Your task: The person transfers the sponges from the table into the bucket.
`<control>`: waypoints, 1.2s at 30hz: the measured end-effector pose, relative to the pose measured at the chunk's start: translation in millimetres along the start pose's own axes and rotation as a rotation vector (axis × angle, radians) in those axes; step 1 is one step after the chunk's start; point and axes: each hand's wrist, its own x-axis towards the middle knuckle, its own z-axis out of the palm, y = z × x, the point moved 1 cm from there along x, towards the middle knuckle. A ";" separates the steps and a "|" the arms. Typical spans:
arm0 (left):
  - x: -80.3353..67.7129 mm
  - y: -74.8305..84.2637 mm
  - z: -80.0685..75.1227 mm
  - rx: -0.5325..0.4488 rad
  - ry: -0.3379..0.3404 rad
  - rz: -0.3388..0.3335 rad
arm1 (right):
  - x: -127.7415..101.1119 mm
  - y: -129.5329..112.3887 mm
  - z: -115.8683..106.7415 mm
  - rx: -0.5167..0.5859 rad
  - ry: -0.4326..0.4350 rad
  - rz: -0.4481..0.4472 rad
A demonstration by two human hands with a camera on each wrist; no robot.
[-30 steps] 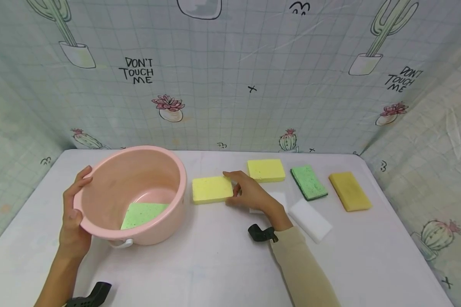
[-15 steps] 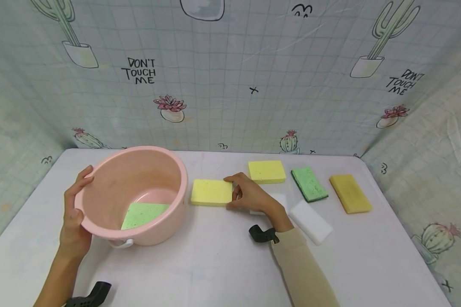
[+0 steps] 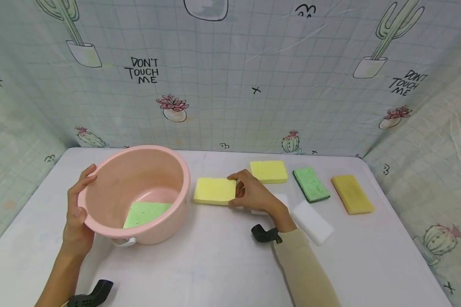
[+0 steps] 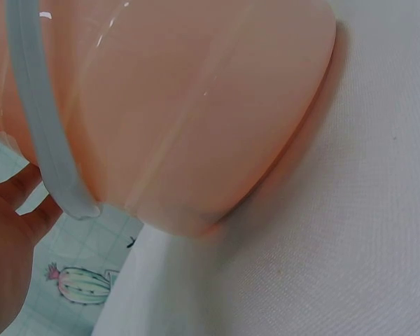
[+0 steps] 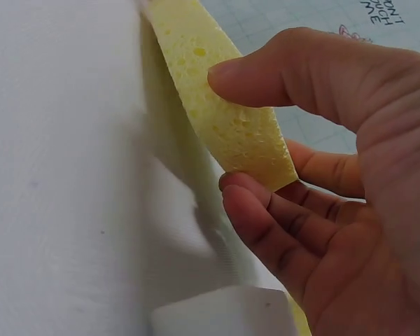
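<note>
A pink bucket (image 3: 165, 232) stands at the left of the table, its mouth tipped toward the head camera. My left hand (image 3: 78, 217) grips the rim at its left side; in the left wrist view its fingers reach behind a pale handle (image 4: 38, 105). Inside the bucket lies a green sponge (image 3: 146, 214). Just right of the bucket, my right hand (image 3: 255, 194) pinches the right end of a yellow sponge (image 3: 214, 190). The right wrist view has the thumb on one long side of this sponge (image 5: 210, 84) and fingers at its end and far side.
Behind the right hand lies another yellow sponge (image 3: 269, 171). Farther right are a green sponge (image 3: 311, 184) with a dark underside and a darker yellow sponge (image 3: 352, 194). A white block (image 3: 312, 221) lies beside the right forearm, a second one partly hidden by the wrist. Patterned cloth walls (image 3: 230, 76) surround the table.
The right hand has closed in on the yellow sponge's end, and the sponge has shifted slightly. The left hand keeps its grip on the bucket. The whole head view drifts slightly.
</note>
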 end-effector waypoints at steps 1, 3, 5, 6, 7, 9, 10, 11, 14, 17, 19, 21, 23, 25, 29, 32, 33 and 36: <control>-0.1 -0.1 0.0 0.001 0.000 -0.001 | -0.3 -0.5 -1.3 0.003 0.007 -0.001; 0.0 -0.3 0.0 -0.001 0.000 0.000 | -1.5 -2.3 -4.4 0.013 0.023 -0.008; 0.4 -0.5 0.0 -0.008 -0.004 0.004 | -2.9 -4.7 -7.9 0.027 0.041 -0.018; 0.6 -0.5 -0.1 -0.011 -0.005 0.004 | -3.6 -5.5 -9.5 0.036 0.049 -0.023; 0.9 -0.4 0.0 -0.015 -0.004 0.004 | -4.5 -7.1 -11.8 0.042 0.054 -0.032; 1.4 -0.5 0.0 -0.020 -0.007 0.008 | -6.9 -10.7 -16.0 0.064 0.062 -0.055; 1.2 -0.5 0.0 -0.021 -0.008 0.010 | -8.1 -12.5 -17.9 0.073 0.066 -0.063; 0.9 -0.6 -0.1 -0.020 -0.009 0.011 | -9.4 -14.4 -19.8 0.083 0.070 -0.074; -0.4 -0.7 -0.4 -0.019 -0.006 0.010 | -13.3 -20.4 -25.4 0.104 0.089 -0.112; -1.1 -0.4 -0.7 -0.011 0.001 0.003 | -16.0 -25.3 -31.6 0.103 0.113 -0.141; -1.1 -0.3 -0.9 -0.005 0.004 0.000 | -17.3 -28.1 -35.7 0.094 0.123 -0.159; -0.8 -0.2 -1.0 0.005 0.010 -0.005 | -18.5 -31.4 -40.2 0.088 0.133 -0.178; -0.7 0.5 -1.2 0.014 0.016 -0.010 | -19.8 -34.9 -44.0 0.090 0.141 -0.198; -0.6 1.0 -1.2 0.023 0.019 -0.016 | -21.0 -38.6 -47.8 0.090 0.152 -0.217; -0.5 1.6 -0.9 0.035 0.018 -0.015 | -22.3 -46.5 -54.3 0.098 0.172 -0.260; -0.8 2.1 -0.8 0.040 0.018 -0.012 | -22.0 -54.3 -59.0 0.109 0.188 -0.287; -0.9 2.2 -0.7 0.042 0.019 -0.012 | -21.3 -57.3 -60.5 0.113 0.193 -0.296; -1.5 2.3 -0.7 0.045 0.017 -0.008 | -19.2 -67.8 -64.1 0.126 0.201 -0.318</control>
